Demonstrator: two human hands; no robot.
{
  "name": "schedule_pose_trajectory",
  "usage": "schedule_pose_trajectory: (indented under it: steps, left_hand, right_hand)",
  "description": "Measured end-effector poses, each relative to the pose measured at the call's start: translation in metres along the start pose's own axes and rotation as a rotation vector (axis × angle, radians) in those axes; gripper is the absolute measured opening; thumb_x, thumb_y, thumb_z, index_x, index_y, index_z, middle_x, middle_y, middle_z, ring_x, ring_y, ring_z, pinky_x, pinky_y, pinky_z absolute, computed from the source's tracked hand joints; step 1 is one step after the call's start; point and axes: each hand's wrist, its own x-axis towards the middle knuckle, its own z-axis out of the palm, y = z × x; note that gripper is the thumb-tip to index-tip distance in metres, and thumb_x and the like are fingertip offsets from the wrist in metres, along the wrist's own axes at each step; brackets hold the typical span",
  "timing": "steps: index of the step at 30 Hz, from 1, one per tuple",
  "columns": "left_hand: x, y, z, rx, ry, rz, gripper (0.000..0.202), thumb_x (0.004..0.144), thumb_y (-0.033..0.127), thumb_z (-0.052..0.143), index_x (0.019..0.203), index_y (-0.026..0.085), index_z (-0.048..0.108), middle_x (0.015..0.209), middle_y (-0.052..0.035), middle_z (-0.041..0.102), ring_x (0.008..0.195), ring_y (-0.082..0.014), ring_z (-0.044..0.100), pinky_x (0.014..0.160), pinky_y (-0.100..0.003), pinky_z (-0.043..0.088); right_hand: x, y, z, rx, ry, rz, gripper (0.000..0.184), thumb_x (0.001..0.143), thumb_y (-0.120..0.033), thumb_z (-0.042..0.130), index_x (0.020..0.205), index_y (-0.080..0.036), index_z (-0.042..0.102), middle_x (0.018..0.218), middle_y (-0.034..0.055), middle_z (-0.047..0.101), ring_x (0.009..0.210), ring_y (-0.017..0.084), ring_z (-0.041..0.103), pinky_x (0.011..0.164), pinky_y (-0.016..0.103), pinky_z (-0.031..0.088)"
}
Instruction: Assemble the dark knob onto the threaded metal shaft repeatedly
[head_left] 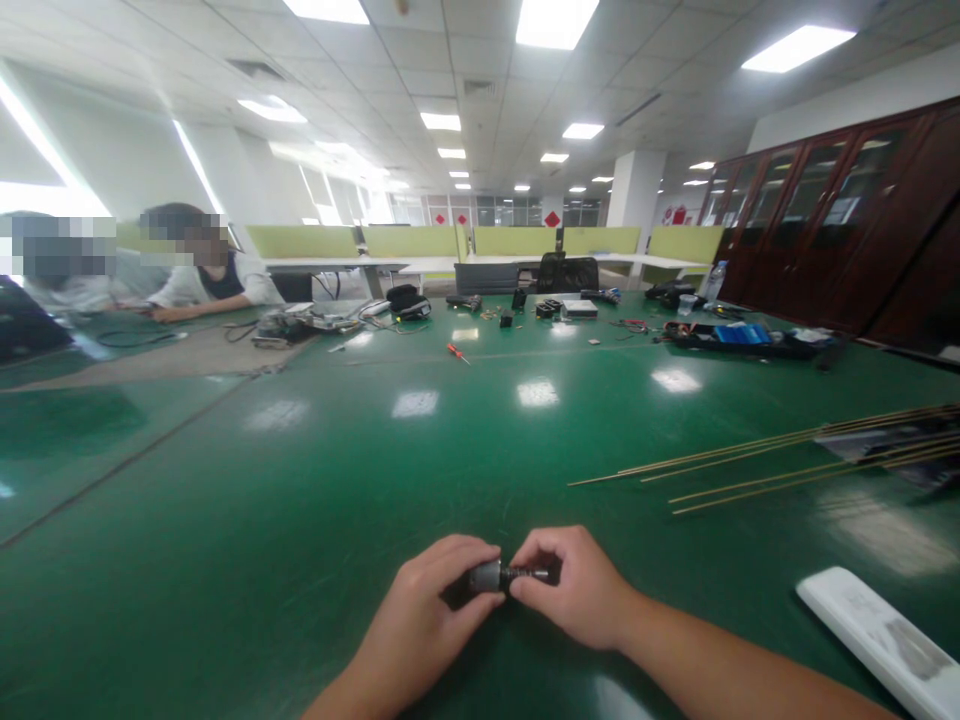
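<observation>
Both my hands meet low in the middle of the view over the green table (315,520). My left hand (427,610) is closed around a small grey and black cylindrical part (487,576). My right hand (577,590) pinches the thin dark end of that same part with thumb and fingertips. The part is held just above the table surface, between the two hands.
Several thin brass rods (765,465) lie to the right. A white flat device (877,635) sits at the near right edge. A red-handled screwdriver (456,352), tools and boxes (739,335) lie at the far side. Two people sit at the far left (202,270).
</observation>
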Motion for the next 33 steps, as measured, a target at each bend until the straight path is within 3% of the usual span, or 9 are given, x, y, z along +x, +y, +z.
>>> schedule_pose_trajectory:
  steps: [33]
  left_hand:
    - [-0.0016,-0.0028,-0.0037,0.02,0.009,-0.003,0.032,0.079,0.014,0.077,0.107,0.028,0.074,0.1,-0.0012,0.076,0.093,-0.0184,0.073,0.084,-0.027,0.059]
  right_hand:
    - [0.0004,-0.0028,0.0002,0.008,0.018,0.023,0.004,0.075,-0.021,0.073,0.076,-0.017,0.073,0.068,-0.0003,0.067,0.064,0.015,0.058,0.061,0.023,0.04]
